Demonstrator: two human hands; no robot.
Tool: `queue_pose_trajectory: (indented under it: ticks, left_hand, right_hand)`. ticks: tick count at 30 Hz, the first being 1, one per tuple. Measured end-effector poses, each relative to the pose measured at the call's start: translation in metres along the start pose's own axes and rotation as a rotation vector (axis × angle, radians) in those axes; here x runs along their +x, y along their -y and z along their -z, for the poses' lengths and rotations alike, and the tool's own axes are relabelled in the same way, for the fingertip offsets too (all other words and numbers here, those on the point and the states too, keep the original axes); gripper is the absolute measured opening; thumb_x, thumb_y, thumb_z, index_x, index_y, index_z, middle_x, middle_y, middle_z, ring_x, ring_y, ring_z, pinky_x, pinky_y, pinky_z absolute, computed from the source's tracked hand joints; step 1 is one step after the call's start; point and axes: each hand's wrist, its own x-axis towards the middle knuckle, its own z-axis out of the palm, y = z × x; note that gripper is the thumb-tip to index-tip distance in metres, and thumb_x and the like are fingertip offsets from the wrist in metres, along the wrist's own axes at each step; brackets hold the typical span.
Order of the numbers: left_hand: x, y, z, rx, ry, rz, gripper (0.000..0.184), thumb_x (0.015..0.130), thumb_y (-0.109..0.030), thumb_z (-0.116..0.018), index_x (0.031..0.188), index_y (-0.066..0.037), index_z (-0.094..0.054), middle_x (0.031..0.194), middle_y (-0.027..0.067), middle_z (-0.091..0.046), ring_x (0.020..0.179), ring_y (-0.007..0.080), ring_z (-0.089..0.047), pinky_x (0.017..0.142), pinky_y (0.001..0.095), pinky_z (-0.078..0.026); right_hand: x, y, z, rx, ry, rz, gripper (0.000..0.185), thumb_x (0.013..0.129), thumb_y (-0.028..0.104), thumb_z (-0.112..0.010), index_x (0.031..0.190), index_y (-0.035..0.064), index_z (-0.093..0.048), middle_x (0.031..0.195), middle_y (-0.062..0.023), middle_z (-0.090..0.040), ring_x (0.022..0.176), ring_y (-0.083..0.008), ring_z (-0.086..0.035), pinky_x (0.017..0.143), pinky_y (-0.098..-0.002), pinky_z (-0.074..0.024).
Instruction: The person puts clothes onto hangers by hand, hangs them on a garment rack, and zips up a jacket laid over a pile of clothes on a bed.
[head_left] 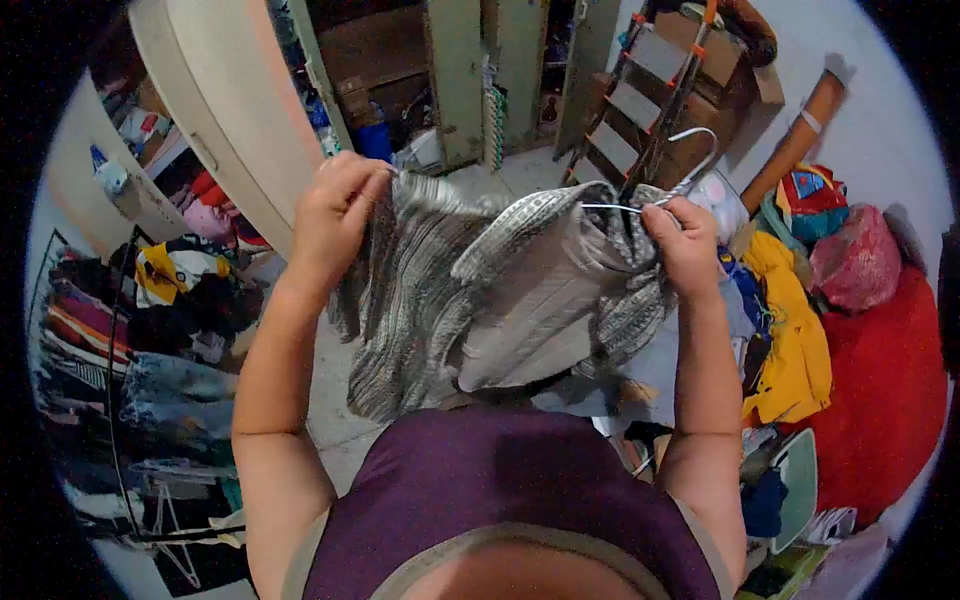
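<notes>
A grey and white patterned knitted garment (pixel 420 290) with a pale lining (pixel 540 320) hangs between my two hands. My left hand (pixel 345 200) pinches its upper left edge, fingers closed. At the garment's upper right, my right hand (pixel 685 235) is closed on a white hanger (pixel 700 165), whose hook points up and whose bar runs into the cloth. The rest of the hanger is hidden inside the garment.
Clothes on a rack (pixel 120 350) stand at the left, below an open wardrobe door (pixel 210 120). A ladder (pixel 635 105) and cardboard boxes (pixel 715 110) are at the back right. Yellow cloth (pixel 790 340), a red cloth (pixel 880 400) and a pale green basket (pixel 797 490) lie at the right.
</notes>
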Motion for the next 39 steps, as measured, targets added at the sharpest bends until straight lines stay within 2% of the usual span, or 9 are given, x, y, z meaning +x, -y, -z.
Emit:
queue_pose_trajectory:
  ticks: [3, 8, 11, 16, 21, 31, 34, 37, 39]
  left_hand:
    - [0.013, -0.033, -0.011, 0.166, 0.044, -0.4, 0.025, 0.077, -0.014, -0.06, 0.1, -0.005, -0.058, 0.099, 0.0097, -0.055, 0.099, 0.0298, -0.049, 0.084, 0.0373, -0.039]
    - [0.011, -0.079, -0.021, 0.362, 0.146, -0.605, 0.047, 0.066, -0.03, -0.069, 0.106, -0.011, -0.056, 0.105, 0.0082, -0.054, 0.104, 0.0296, -0.047, 0.087, 0.0413, -0.037]
    - [0.009, -0.087, -0.041, 0.277, 0.171, -0.581, 0.047, 0.063, -0.027, -0.071, 0.105, -0.011, -0.056, 0.1, 0.0075, -0.055, 0.098, 0.0292, -0.05, 0.083, 0.0411, -0.038]
    - [0.005, -0.094, -0.063, 0.24, 0.049, -0.489, 0.028, 0.065, -0.014, -0.068, 0.09, -0.008, -0.056, 0.081, 0.0077, -0.054, 0.077, 0.0271, -0.054, 0.064, 0.037, -0.044]
    - [0.012, -0.077, -0.074, 0.179, 0.053, -0.444, 0.014, 0.069, -0.01, -0.063, 0.076, -0.005, -0.052, 0.07, 0.0099, -0.051, 0.067, 0.0277, -0.054, 0.055, 0.0365, -0.044]
    - [0.01, -0.094, -0.071, 0.211, 0.175, -0.329, 0.011, 0.07, -0.011, -0.061, 0.074, -0.004, -0.053, 0.072, 0.0112, -0.049, 0.066, 0.0294, -0.055, 0.056, 0.0375, -0.045]
    - [0.013, -0.082, -0.068, 0.13, 0.186, -0.285, 0.011, 0.07, -0.011, -0.06, 0.074, -0.003, -0.054, 0.072, 0.0134, -0.051, 0.066, 0.0318, -0.055, 0.057, 0.0387, -0.044]
    - [0.02, -0.083, -0.064, 0.066, 0.163, -0.243, 0.012, 0.071, -0.011, -0.058, 0.076, -0.001, -0.056, 0.072, 0.0155, -0.053, 0.067, 0.0339, -0.055, 0.059, 0.04, -0.044]
    - [0.029, -0.099, -0.061, -0.001, 0.128, -0.202, 0.012, 0.072, -0.012, -0.057, 0.077, 0.0, -0.057, 0.072, 0.0163, -0.055, 0.068, 0.035, -0.055, 0.06, 0.0405, -0.044]
  right_hand:
    - [-0.005, -0.012, -0.002, 0.032, -0.048, 0.02, 0.021, 0.078, 0.016, -0.062, 0.067, -0.0008, -0.056, 0.057, 0.0023, -0.049, 0.055, -0.005, -0.042, 0.049, -0.0226, -0.0334]
    - [-0.007, -0.005, 0.006, 0.064, -0.051, 0.024, 0.021, 0.078, 0.016, -0.062, 0.067, -0.0009, -0.057, 0.057, 0.0019, -0.051, 0.055, -0.0046, -0.044, 0.05, -0.0222, -0.0345]
    - [-0.007, -0.001, 0.006, -0.016, 0.006, 0.052, 0.02, 0.077, 0.016, -0.062, 0.069, -0.0014, -0.058, 0.059, 0.0014, -0.053, 0.057, -0.0055, -0.045, 0.051, -0.0229, -0.0361]
    - [-0.006, 0.014, 0.0, -0.017, 0.055, 0.024, 0.019, 0.077, 0.016, -0.062, 0.076, -0.0035, -0.06, 0.068, -0.005, -0.057, 0.065, -0.0087, -0.051, 0.058, -0.0239, -0.0403]
    - [-0.005, 0.009, -0.002, 0.022, 0.02, 0.088, 0.02, 0.077, 0.015, -0.064, 0.068, -0.0017, -0.056, 0.062, 0.0003, -0.051, 0.06, -0.0065, -0.045, 0.053, -0.023, -0.0349]
    - [-0.002, 0.01, -0.01, 0.039, 0.117, 0.103, 0.02, 0.078, 0.014, -0.062, 0.071, -0.003, -0.056, 0.063, 0.0001, -0.051, 0.062, -0.0059, -0.045, 0.054, -0.0229, -0.0358]
    - [0.001, 0.008, -0.006, -0.022, 0.167, 0.069, 0.021, 0.078, 0.017, -0.062, 0.076, -0.0035, -0.059, 0.066, -0.0076, -0.057, 0.063, -0.0101, -0.052, 0.058, -0.0263, -0.0418]
    - [0.002, 0.012, -0.013, -0.051, 0.201, 0.09, 0.023, 0.077, 0.019, -0.062, 0.075, -0.003, -0.058, 0.065, -0.0088, -0.057, 0.061, -0.0122, -0.053, 0.057, -0.0274, -0.042]
    - [0.004, 0.011, -0.018, -0.072, 0.218, 0.126, 0.019, 0.077, 0.015, -0.061, 0.075, -0.0037, -0.058, 0.064, -0.004, -0.055, 0.061, -0.0082, -0.049, 0.055, -0.0242, -0.0396]
